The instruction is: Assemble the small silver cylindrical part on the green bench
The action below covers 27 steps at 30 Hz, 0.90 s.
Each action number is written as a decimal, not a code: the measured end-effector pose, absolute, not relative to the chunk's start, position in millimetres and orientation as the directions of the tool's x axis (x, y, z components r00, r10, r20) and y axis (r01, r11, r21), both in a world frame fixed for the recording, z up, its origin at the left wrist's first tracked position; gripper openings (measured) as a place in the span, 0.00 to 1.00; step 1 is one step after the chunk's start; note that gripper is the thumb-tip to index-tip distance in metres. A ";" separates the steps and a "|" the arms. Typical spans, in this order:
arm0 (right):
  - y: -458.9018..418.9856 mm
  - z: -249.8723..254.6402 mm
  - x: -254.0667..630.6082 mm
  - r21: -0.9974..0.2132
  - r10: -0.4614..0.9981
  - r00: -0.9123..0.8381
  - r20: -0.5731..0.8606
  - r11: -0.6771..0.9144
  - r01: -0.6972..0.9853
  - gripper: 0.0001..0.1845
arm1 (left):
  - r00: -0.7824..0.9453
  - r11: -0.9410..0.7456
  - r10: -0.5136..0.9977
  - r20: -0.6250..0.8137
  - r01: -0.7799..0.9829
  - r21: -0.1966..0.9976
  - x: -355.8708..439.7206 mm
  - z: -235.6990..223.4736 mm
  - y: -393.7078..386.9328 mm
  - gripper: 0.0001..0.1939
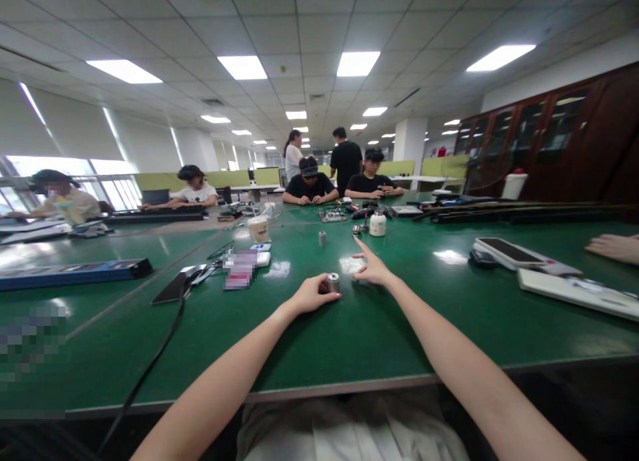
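My left hand (313, 295) is wrapped round the side of a small metal cylinder (333, 283) with a hole in its top, which stands upright on the green table (399, 328). To its right, my right hand (370, 267) reaches forward with fingers spread and the index finger extended. That fingertip is close to a small shiny metal part (356, 230); I cannot tell whether they touch. A second metal cylinder (322, 238) stands farther back on the table, apart from both hands. Beside the shiny part is a white jar (378, 224).
Left of my hands lie a cup (258, 229), a dark flat device (174, 285) with a black cable, and a blue bar (74, 273). On the right are a keyboard (514, 251) and a white panel (579, 293). Another person's hand (613, 247) rests at the right edge.
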State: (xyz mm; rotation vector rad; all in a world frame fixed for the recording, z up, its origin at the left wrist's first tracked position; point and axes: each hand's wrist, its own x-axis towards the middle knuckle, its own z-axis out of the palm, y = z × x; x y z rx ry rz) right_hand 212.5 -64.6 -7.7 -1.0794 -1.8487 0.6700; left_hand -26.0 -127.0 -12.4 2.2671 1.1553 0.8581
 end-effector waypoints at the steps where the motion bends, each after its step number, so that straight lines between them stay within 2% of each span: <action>1: -62.9 -10.3 213.6 -0.782 0.882 -0.247 0.402 0.471 0.409 0.65 | 0.455 -0.547 0.830 0.323 0.550 0.631 -26.1 -12.6 -126.8 0.21; 7: -58.4 -7.6 218.2 -0.797 0.896 -0.242 0.372 0.442 0.412 0.62 | 0.454 -0.542 0.832 0.318 0.547 0.638 -26.5 -11.7 -127.2 0.22; 10: -56.7 -1.9 226.5 -0.784 0.911 -0.171 0.375 0.410 0.466 0.57 | 0.455 -0.537 0.835 0.311 0.546 0.643 -26.5 -10.5 -127.8 0.22; 18: -55.4 4.4 254.8 -0.783 0.967 -0.040 0.253 0.229 0.578 0.43 | 0.455 -0.535 0.836 0.308 0.545 0.646 -26.5 -10.7 -128.5 0.22; 21: -53.8 6.2 267.5 -0.729 0.968 0.010 0.251 0.182 0.660 0.42 | 0.456 -0.538 0.833 0.313 0.539 0.648 -26.8 -11.7 -127.5 0.23; 27: -53.5 4.8 280.9 -0.588 0.991 0.001 0.137 0.080 0.805 0.37 | 0.456 -0.541 0.832 0.316 0.538 0.647 -26.8 -12.9 -126.2 0.23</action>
